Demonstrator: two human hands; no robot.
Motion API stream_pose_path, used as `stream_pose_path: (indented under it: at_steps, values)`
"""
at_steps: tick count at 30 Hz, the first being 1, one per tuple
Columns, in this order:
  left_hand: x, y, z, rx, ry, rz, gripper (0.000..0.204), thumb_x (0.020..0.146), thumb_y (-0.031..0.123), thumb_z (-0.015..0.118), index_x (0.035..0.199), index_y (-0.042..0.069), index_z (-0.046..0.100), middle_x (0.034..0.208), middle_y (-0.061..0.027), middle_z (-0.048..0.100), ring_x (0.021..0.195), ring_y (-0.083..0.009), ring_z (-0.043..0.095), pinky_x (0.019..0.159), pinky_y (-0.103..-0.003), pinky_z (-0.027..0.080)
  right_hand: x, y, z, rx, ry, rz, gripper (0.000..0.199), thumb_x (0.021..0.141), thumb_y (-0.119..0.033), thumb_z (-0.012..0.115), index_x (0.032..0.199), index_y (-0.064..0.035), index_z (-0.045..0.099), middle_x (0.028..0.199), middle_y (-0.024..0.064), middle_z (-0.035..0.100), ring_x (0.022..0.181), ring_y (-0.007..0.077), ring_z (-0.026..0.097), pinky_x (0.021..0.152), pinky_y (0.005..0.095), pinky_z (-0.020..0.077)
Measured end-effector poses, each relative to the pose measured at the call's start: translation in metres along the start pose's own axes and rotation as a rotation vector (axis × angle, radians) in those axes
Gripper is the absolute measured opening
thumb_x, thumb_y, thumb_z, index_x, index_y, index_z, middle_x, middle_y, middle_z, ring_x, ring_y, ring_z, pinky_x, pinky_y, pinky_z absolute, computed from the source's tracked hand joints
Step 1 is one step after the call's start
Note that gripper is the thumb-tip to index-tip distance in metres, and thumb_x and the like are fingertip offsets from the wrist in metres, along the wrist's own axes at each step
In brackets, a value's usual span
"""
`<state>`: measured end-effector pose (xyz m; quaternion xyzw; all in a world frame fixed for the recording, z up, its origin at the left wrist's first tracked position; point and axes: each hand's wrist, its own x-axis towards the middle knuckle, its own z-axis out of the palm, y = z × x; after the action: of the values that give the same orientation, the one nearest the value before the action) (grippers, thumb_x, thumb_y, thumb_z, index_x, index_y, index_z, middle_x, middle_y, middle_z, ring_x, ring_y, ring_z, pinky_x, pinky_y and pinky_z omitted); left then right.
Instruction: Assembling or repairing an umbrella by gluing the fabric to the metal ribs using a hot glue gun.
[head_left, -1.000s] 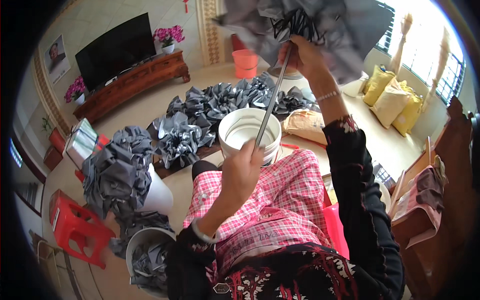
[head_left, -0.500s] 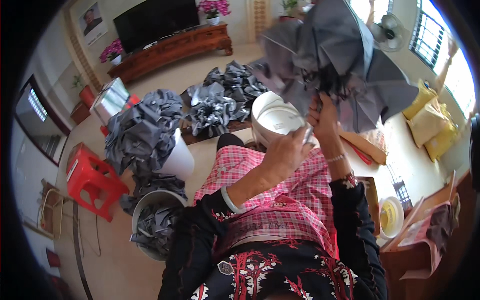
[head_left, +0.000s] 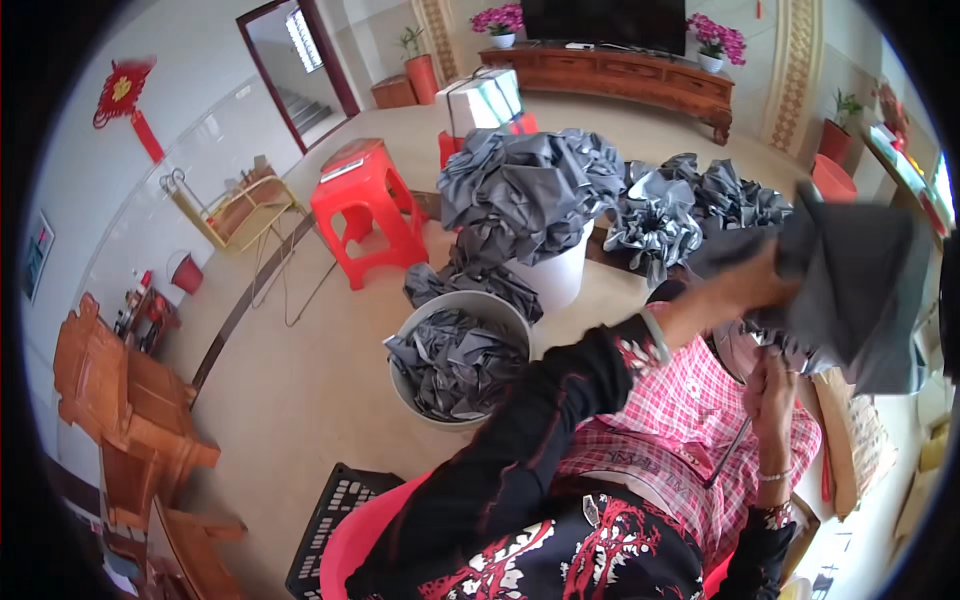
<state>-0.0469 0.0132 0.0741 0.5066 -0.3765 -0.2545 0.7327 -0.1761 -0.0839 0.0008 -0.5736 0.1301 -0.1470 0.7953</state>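
Left hand point(head_left: 765, 285) pinching grey cloth point(head_left: 860, 290) taut above right hand point(head_left: 772, 385), fingers closed round thin rod point(head_left: 732, 448), steadying both for fitting.

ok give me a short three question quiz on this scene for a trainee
1. True or false: the left hand grips the grey fabric umbrella canopy.
2. What does the right hand hold? A) a red plastic cup B) the thin metal umbrella shaft C) a pair of scissors
3. Fill in: the round grey bucket beside the person's left arm is filled with grey ____.

Key: 1 true; 2 B; 3 fabric (folded umbrella canopies, like the pile heaped on the white bucket behind it, near the red plastic stool).
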Motion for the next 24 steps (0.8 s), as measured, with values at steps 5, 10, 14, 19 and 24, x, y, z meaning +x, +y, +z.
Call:
stream_pose_path:
  at_steps: [5,10,14,19,24]
  values:
    - [0.001,-0.071,-0.011,0.599,0.077,0.571,0.046,0.074,0.008,0.059,0.118,0.006,0.045,0.12,-0.015,0.047,0.107,-0.0292,0.049,0.089,-0.034,0.041,-0.009,0.019,0.005,-0.39,-0.038,-0.023,0.017,0.09,-0.025,0.045,0.085,-0.0094,0.049,0.051,-0.0045,0.033,0.034,0.0063,0.024,0.03,0.023,0.0186]
    - [-0.056,-0.028,-0.03,1.258,-0.211,0.558,0.044,0.08,0.012,0.045,0.123,0.002,0.043,0.123,-0.0176,0.046,0.116,-0.0304,0.042,0.097,-0.036,0.033,0.023,0.059,-0.002,-0.841,-0.073,-0.499,0.021,0.087,-0.029,0.047,0.081,-0.0096,0.05,0.052,-0.0022,0.039,0.04,0.0097,0.035,0.035,0.028,0.0248]
    - [-0.025,-0.076,-0.037,0.653,0.057,0.547,0.031,0.076,0.013,0.05,0.104,0.003,0.058,0.105,-0.0185,0.057,0.1,-0.0326,0.053,0.087,-0.037,0.04,0.014,0.037,0.017,-0.474,-0.187,-0.049,0.021,0.083,-0.021,0.054,0.078,-0.0032,0.047,0.054,0.0037,0.046,0.05,0.0166,0.052,0.04,0.0354,0.0364]
    - [0.014,-0.043,-0.02,0.688,0.272,0.314,0.027,0.081,0.015,0.049,0.104,0.003,0.059,0.103,-0.0146,0.059,0.099,-0.0268,0.055,0.086,-0.036,0.041,-0.024,-0.007,0.033,-1.405,-0.101,-0.539,0.023,0.08,-0.02,0.059,0.081,-0.0008,0.048,0.064,0.0121,0.054,0.056,0.0286,0.055,0.05,0.037,0.0449]
    - [0.009,-0.025,0.003,0.32,0.489,0.033,0.032,0.077,0.019,0.057,0.104,0.001,0.058,0.1,-0.0112,0.061,0.092,-0.0204,0.058,0.081,-0.032,0.044,-0.056,-0.067,0.096,-1.061,-0.117,-1.282,0.039,0.069,-0.009,0.067,0.102,0.0027,0.05,0.095,0.0174,0.055,0.082,0.0332,0.056,0.069,0.0364,0.0499]
